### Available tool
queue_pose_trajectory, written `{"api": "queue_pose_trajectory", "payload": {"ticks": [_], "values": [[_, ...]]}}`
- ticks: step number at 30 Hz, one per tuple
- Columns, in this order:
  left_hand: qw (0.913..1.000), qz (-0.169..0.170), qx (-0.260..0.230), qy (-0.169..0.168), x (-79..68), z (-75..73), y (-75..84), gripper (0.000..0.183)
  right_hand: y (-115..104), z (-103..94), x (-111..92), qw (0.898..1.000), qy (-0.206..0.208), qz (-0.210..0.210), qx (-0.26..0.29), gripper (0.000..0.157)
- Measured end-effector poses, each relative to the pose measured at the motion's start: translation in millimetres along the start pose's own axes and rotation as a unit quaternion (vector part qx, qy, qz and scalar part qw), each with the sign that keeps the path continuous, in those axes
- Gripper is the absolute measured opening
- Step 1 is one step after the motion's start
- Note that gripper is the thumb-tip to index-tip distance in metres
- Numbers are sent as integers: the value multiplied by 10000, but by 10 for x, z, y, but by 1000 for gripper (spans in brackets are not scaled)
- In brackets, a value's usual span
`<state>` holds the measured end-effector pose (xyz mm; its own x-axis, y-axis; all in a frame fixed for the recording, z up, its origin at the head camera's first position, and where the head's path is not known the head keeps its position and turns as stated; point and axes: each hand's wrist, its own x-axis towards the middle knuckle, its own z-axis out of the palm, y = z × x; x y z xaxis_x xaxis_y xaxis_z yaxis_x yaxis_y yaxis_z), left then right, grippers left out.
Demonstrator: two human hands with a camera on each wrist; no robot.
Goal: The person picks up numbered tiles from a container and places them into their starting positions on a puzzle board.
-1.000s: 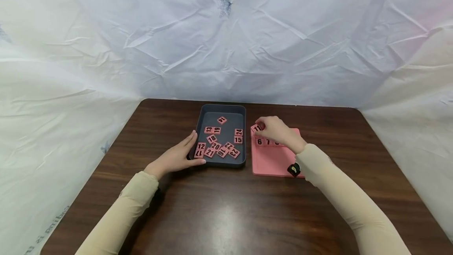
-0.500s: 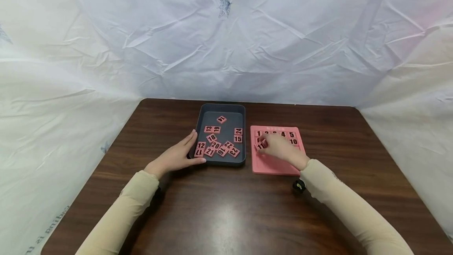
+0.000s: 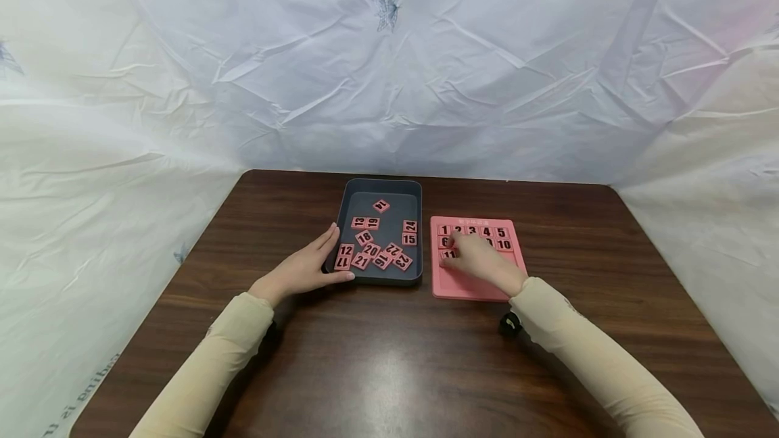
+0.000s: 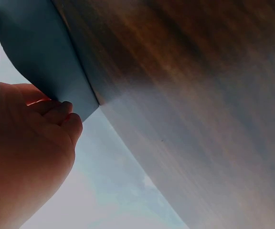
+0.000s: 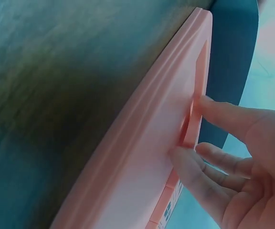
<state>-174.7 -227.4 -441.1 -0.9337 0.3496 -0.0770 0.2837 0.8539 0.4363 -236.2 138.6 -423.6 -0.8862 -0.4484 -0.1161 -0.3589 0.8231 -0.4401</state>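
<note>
My right hand [image 3: 482,261] is over the pink number board [image 3: 477,288]. Its thumb and index finger pinch the tile marked 11 [image 3: 449,255], which lies in the third row at the left side. Numbered tiles fill the two rows above, partly covered by the hand. In the right wrist view the fingertips reach inside the board's raised rim [image 5: 205,28]. My left hand [image 3: 298,272] rests on the near left corner of the dark grey tray [image 3: 389,195], fingers along the left rim and thumb at the front. Its lower fingers touch the tray's outer wall [image 4: 47,52].
Several loose pink number tiles lie in the tray, some turned sideways or upside down, among them 14 [image 3: 381,206], 15 [image 3: 410,239] and 20 [image 3: 371,251]. Tray and board stand side by side on a brown wooden table [image 3: 365,357]. White sheeting [image 3: 389,107] surrounds the table.
My right hand has brought the tile marked 11 from above the board's far left corner down to its third row, where it now lies straighter. The left hand and tray have stayed put.
</note>
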Motion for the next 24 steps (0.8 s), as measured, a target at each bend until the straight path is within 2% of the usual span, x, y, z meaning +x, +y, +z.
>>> {"api": "queue_pose_trajectory", "payload": {"ticks": [6,11,17,24], "values": [[10000,-22,11,6,4,8,-11,118,65,25,37,9999,-1,-111,116,36],[10000,-38,12,31,5,3,-13,118,72,18,58,9997,-2,-40,254,32],[10000,-54,3,5,7,16,-4,117,75,-2,58,9997,-19,19,249,37],[10000,-74,7,5,0,11,-2,117,-5,-146,97,9995,45,-262,174,32]]}}
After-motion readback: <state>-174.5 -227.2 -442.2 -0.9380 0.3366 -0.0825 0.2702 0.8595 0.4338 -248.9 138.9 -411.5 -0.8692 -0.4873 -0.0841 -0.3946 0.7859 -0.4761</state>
